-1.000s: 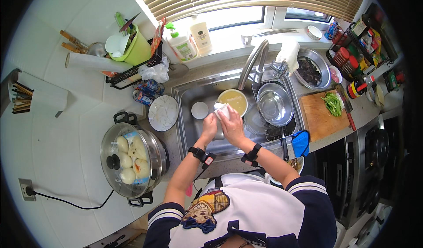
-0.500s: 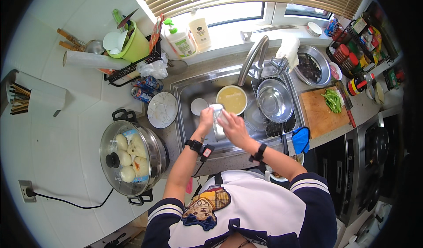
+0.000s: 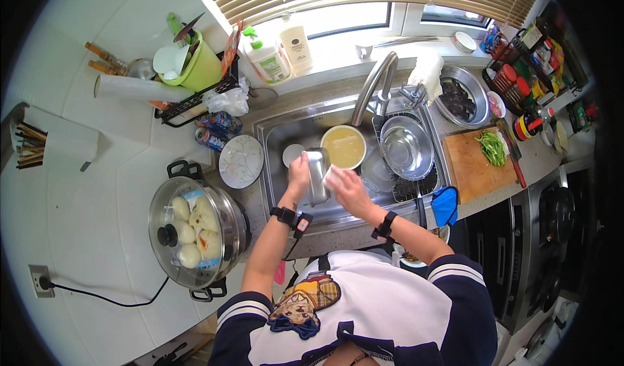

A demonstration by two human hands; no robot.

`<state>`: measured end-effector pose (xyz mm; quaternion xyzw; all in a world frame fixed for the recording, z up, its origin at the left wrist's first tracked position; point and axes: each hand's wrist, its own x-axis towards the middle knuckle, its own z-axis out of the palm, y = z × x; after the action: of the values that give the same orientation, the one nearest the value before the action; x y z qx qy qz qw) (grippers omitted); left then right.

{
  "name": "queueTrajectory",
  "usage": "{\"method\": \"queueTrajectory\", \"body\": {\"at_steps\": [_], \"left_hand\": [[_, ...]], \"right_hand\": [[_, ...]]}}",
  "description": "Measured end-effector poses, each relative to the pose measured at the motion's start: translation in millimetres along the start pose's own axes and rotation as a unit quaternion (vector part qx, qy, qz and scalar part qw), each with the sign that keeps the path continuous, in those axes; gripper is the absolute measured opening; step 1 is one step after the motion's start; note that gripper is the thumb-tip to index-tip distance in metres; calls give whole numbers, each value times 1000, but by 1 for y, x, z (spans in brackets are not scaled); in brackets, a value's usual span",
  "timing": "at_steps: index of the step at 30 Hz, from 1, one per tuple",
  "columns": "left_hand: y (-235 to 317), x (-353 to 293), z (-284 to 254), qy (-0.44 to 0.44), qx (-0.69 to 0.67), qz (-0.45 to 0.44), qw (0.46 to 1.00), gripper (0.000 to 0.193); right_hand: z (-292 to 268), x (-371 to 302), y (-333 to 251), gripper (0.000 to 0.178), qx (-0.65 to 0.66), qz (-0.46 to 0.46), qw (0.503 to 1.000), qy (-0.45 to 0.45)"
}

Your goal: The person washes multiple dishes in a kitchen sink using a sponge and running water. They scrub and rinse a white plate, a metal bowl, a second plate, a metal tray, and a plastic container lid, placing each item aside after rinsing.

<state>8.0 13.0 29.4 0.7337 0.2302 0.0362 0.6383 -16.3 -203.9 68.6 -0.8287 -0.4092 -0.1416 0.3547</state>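
Observation:
Over the sink (image 3: pixel 270 194), my left hand (image 3: pixel 298 179) is closed on the edge of a rectangular stainless steel container (image 3: pixel 318 179), held tilted on its side. My right hand (image 3: pixel 353 194), just to the right, has its fingers pressed around a pale cloth (image 3: pixel 333 176) close to the container; whether the two touch is hard to tell. A white bowl (image 3: pixel 342 147) of cloudy yellowish liquid stands in the sink beyond my hands. Partly hidden behind the container is a small white bowl (image 3: pixel 294 153). A steel basin (image 3: pixel 407 148) sits on the rack at the right.
The faucet (image 3: pixel 375 86) arches over the sink's far side. Left of it are a patterned plate (image 3: pixel 240 162) and a lidded steamer (image 3: pixel 188 226) with buns. At right lies a cutting board (image 3: pixel 473 177) with green vegetables and a knife (image 3: pixel 518 164). A blue mask (image 3: pixel 444 206) hangs at the counter edge.
The steel container has turned, so more of its broad side shows. My right hand has moved off its top, slightly right and nearer me, with the pale cloth.

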Motion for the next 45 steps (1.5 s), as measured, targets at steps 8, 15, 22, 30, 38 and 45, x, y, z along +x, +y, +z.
{"method": "queueTrajectory", "body": {"at_steps": [8, 15, 22, 30, 38, 45], "left_hand": [[43, -35, 18, 58, 121, 189, 973, 66], [65, -49, 11, 0, 121, 232, 965, 51], [86, -76, 10, -21, 81, 215, 973, 50], [90, -89, 11, 47, 21, 228, 972, 45], [81, -96, 6, 63, 16, 257, 964, 45], [90, -86, -14, -218, -25, -27, 975, 26]], "right_hand": [[-4, 75, 40, 35, 121, 92, 987, -47], [-6, 82, 34, 32, 177, 86, 977, -79], [17, 69, 80, 38, 258, 241, 932, -88], [44, 29, 125, 43, 805, 448, 357, -154], [42, 9, 64, 50, 860, 446, 239, -63], [28, 29, 100, 43, 766, 407, 497, 15]]}}
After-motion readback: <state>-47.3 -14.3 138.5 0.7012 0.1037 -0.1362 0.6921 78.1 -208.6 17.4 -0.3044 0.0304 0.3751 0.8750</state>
